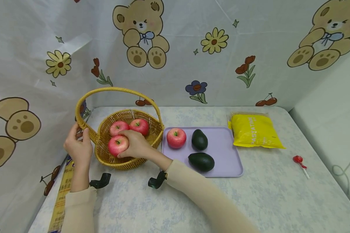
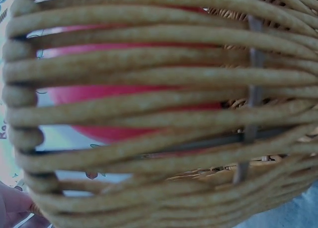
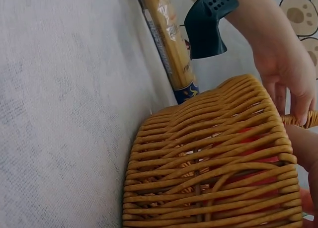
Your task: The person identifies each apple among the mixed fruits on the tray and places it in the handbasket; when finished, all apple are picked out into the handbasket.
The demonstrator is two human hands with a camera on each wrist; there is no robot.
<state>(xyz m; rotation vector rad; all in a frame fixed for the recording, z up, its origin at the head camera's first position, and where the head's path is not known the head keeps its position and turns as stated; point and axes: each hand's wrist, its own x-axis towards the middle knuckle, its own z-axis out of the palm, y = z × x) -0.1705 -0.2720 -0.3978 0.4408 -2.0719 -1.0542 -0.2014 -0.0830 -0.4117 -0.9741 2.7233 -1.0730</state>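
A yellow-brown wicker basket (image 1: 128,166) with a tall arched handle (image 1: 116,89) stands at the left of the table. My left hand (image 1: 81,145) grips the handle near its left foot; in the right wrist view those left fingers (image 3: 302,106) curl at the handle. My right hand (image 1: 138,144) reaches over the basket's right rim and grips a red apple (image 1: 117,146) inside it. Two more apples, one at the back left (image 1: 118,127) and one at the back right (image 1: 140,125), lie in the basket. Through the weave, the left wrist view shows red apple skin (image 2: 114,133).
Right of the basket, a lilac tray (image 1: 226,161) bears an apple (image 1: 176,138) and two dark green avocados (image 1: 199,139). Beyond it are a yellow pasta bag (image 1: 255,131) and a red lollipop (image 1: 298,159). A long yellow packet (image 1: 62,194) lies along the left table edge.
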